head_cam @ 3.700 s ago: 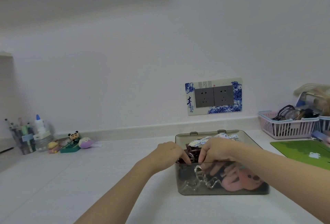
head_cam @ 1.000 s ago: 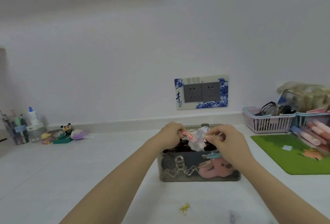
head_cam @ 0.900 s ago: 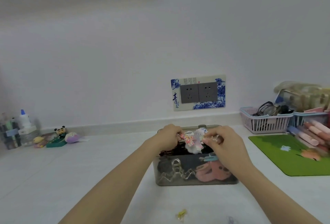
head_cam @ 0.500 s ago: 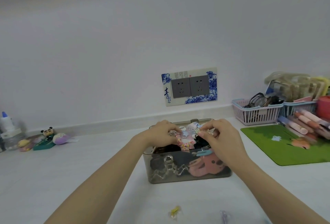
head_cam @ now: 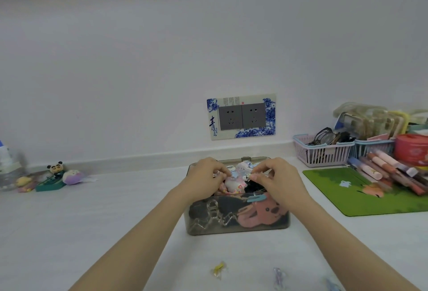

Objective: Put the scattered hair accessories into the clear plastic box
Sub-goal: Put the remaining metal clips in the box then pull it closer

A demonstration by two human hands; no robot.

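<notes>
Both hands are over the open top of the clear plastic box (head_cam: 238, 225), which stands on the white table (head_cam: 69, 221) in the middle of the scene. The left hand (head_cam: 203, 178) and the right hand (head_cam: 276, 179) have their fingers curled in and pinched on a small pink-and-white hair accessory (head_cam: 234, 184) held between them just above the pile in the box; how firmly each grips it cannot be told through the blur. Inside the box, a pink bear-shaped piece (head_cam: 261, 214) lies against the near wall on the right, a clear claw clip (head_cam: 214, 212) stands toward the left, and dark items fill the space behind them. On the table nearer than the box lie a small yellow clip (head_cam: 218, 270) and, to its right, a pale purple clip (head_cam: 278, 278), well apart from the box. Farther right are a green mat (head_cam: 370, 195) and a pink basket (head_cam: 322, 154); small toy figures (head_cam: 55, 175) sit far left by the wall.
</notes>
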